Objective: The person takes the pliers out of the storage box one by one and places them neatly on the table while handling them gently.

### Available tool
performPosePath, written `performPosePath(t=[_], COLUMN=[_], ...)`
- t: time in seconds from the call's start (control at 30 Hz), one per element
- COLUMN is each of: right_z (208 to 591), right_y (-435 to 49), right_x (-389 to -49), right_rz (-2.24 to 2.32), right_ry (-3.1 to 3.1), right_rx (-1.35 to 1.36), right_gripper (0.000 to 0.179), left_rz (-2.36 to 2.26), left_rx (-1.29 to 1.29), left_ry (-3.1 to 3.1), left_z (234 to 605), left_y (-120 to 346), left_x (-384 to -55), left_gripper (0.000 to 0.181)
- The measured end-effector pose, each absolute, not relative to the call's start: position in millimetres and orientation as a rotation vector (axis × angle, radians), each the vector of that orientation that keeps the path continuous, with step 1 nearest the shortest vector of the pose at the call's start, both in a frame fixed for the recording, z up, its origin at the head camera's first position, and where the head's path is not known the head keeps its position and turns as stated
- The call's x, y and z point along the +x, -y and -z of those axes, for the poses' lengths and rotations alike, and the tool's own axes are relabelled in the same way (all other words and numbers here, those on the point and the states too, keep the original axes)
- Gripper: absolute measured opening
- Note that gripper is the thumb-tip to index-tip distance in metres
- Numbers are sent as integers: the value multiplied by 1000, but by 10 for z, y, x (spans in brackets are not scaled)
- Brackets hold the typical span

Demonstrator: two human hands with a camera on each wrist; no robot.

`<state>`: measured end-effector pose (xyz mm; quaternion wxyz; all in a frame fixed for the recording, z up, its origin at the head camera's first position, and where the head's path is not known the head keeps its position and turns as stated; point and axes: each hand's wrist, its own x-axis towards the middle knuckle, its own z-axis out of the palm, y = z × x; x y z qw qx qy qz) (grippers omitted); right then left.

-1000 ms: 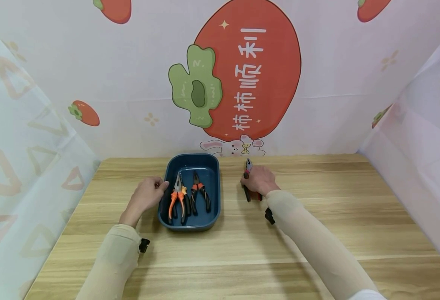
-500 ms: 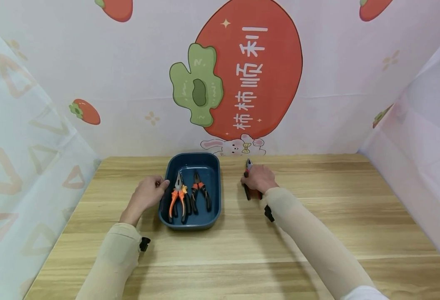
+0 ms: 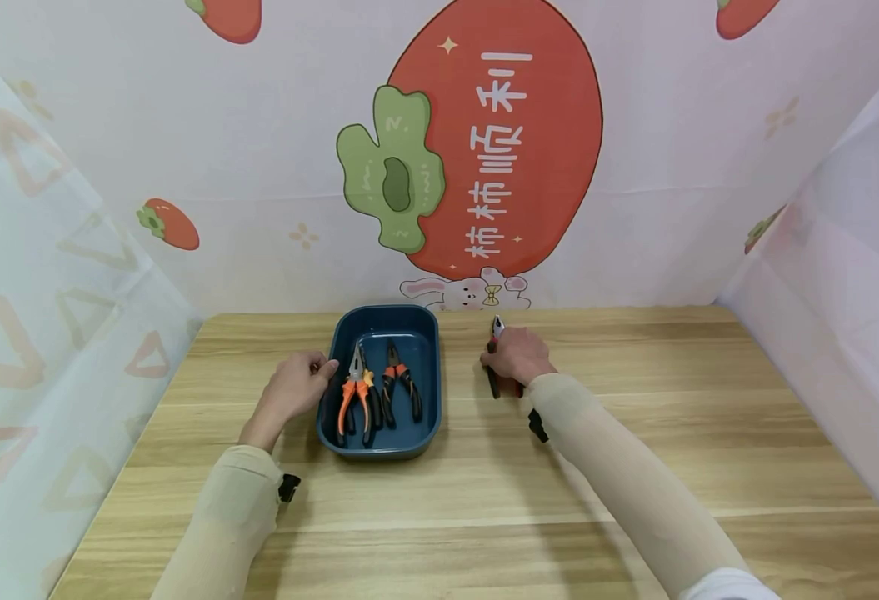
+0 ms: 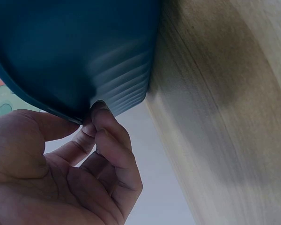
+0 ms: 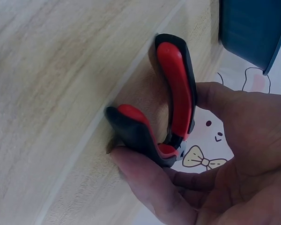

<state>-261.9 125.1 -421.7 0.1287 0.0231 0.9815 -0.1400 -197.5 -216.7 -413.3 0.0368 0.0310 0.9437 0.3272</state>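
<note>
My left hand [image 3: 297, 385] pinches the left rim of a dark blue rectangular basin [image 3: 427, 358], thumb over the edge and fingers on the ribbed outer wall [image 4: 119, 77]. Inside lie long-nose pliers [image 3: 346, 408] with orange and black handles, partly covering another pair with yellow and black handles [image 3: 374, 400]. To their right is a pair of pliers with black and orange handles [image 3: 388, 392]. Right of the basin, my right hand [image 3: 520, 356] holds combination pliers [image 5: 180, 91] with red and black handles, spread apart. Thumb and fingers press the handles from outside; the metal head points toward the back wall.
The wood-grain table [image 3: 424, 533] runs back to a white cloth [image 3: 649, 250] printed with a large persimmon and a rabbit. Pale cloths hang at both sides. The basin stands left of centre near the back edge.
</note>
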Motion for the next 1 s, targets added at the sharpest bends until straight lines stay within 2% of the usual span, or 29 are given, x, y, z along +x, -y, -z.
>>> performPosePath(t=[1.0], right_z=[4146], right_y=[-1312], right_x=[-2494], right_rz=[420], right_ry=[-2887], right_rx=[74], right_gripper=[46], left_rz=[-1015], left_rx=[100], left_ry=[-2894], left_z=[4130], left_y=[2171], left_x=[-1969], left_gripper=[34])
